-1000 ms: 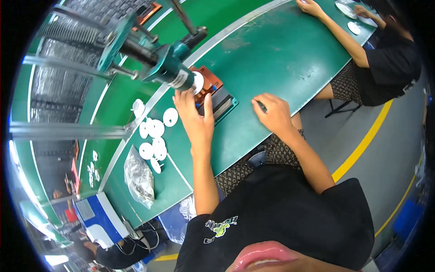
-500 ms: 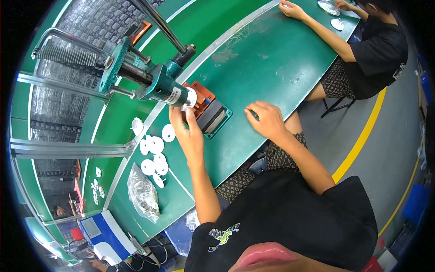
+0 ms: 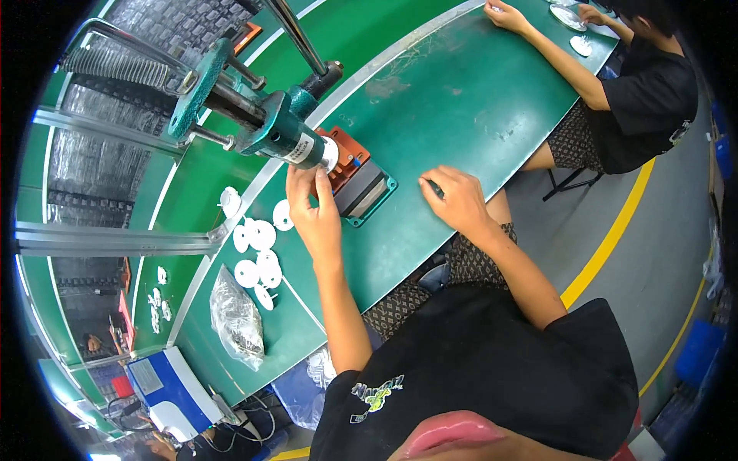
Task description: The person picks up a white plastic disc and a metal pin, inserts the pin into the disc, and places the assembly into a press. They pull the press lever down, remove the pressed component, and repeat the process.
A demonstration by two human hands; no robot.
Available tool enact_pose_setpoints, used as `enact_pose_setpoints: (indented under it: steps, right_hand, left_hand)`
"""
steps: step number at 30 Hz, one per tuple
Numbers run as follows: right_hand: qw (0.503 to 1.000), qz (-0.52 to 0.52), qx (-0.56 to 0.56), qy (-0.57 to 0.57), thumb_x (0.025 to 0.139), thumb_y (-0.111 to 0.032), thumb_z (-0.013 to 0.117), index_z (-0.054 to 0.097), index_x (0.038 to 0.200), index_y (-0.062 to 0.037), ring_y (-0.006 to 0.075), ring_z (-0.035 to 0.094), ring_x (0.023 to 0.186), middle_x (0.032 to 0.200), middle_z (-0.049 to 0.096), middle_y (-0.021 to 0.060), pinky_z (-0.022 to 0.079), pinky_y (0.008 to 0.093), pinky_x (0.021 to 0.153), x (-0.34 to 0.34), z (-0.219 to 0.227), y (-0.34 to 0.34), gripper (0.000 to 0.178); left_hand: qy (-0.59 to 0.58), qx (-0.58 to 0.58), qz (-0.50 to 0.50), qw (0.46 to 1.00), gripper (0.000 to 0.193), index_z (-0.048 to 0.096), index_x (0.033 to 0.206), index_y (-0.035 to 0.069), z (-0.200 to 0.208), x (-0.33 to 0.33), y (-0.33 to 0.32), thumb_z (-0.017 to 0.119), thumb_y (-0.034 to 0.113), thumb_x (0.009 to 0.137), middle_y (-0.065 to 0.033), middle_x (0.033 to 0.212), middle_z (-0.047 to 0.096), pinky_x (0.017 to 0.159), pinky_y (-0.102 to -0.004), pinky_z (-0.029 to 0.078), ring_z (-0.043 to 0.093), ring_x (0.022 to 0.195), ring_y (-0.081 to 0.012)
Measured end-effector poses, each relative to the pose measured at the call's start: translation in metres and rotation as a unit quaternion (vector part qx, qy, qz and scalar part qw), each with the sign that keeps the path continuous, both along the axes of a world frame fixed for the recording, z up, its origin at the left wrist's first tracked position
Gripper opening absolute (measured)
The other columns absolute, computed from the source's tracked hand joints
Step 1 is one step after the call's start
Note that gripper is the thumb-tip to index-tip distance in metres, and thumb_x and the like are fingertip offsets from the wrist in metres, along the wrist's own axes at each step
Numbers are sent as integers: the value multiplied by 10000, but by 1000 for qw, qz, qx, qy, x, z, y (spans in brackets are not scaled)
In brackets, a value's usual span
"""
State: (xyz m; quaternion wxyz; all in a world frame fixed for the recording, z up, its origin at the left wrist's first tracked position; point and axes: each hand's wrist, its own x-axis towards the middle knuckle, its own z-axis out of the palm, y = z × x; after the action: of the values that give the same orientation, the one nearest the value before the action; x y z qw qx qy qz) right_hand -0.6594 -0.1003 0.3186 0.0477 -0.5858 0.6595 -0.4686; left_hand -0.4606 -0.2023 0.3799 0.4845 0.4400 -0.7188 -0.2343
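My left hand (image 3: 315, 221) reaches up to the green bench press (image 3: 296, 142), its thumb and fingertips closed at the lower edge of a white round plastic disc (image 3: 330, 154). The disc sits right under the press head, in front of an orange fixture block (image 3: 352, 146) on a green base (image 3: 390, 187). The press head and my fingers hide part of the disc. To the right of the base, my right hand (image 3: 459, 201) rests on the table with its fingers curled in. A dark gap shows between its thumb and fingers; whatever may be inside is hidden.
Several white discs (image 3: 262, 235) lie left of my left arm, with a clear plastic bag (image 3: 236, 319) nearer me. A blue and white box-shaped device (image 3: 173, 392) stands at lower left. A co-worker (image 3: 649, 100) sits at the far right of the green table (image 3: 438, 107).
The view has shifted slightly. My left fingers stay at the disc under the press head, and my right hand keeps its place on the table.
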Motion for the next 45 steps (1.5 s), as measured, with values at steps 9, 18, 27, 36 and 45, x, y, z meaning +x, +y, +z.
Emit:
enact_pose_setpoints:
  steps: [9, 18, 27, 36, 45]
  right_hand:
    - [1000, -3, -3, 15, 835, -136, 653, 631, 797, -49, 317, 603, 665, 717, 593, 120, 479, 420, 591, -2, -2, 1, 98]
    - [1000, -6, -18, 7, 832, -126, 659, 645, 805, -53, 305, 601, 648, 715, 601, 111, 475, 401, 570, 1, 1, 2, 78]
    - [1000, -4, -23, 8, 824, -120, 671, 660, 817, -52, 299, 595, 626, 710, 605, 112, 466, 387, 551, -1, -1, 1, 70]
    - [1000, 3, -3, 9, 837, -147, 647, 635, 810, -54, 308, 622, 701, 743, 619, 115, 499, 419, 614, -1, 0, 3, 98]
    - [1000, -2, -27, 14, 829, -126, 667, 654, 812, -56, 303, 594, 627, 702, 596, 107, 469, 395, 553, -2, -4, 2, 73]
  left_hand:
    - [-172, -184, 56, 966, 311, 603, 1143, -17, -13, -8, 11, 657, 114, 866, -196, 1178, 611, 1088, -481, 342, 533, 1188, -382]
    - [-152, -104, -11, 983, 459, 548, 1202, 5, 4, 2, -6, 721, 197, 823, -200, 1218, 548, 967, -430, 415, 528, 1124, -384]
    - [-177, -46, -20, 983, 358, 606, 1043, -38, 6, -6, -14, 650, 291, 908, -217, 1057, 573, 840, -394, 456, 566, 976, -361]
    - [-144, -40, 4, 989, 368, 610, 1126, -15, 13, -17, -2, 658, 275, 905, -203, 1105, 590, 837, -373, 454, 573, 993, -318]
    - [-118, 108, -172, 972, 616, 541, 1276, -10, 53, 2, -26, 800, 237, 774, -141, 1161, 638, 880, -359, 504, 622, 1069, -215]
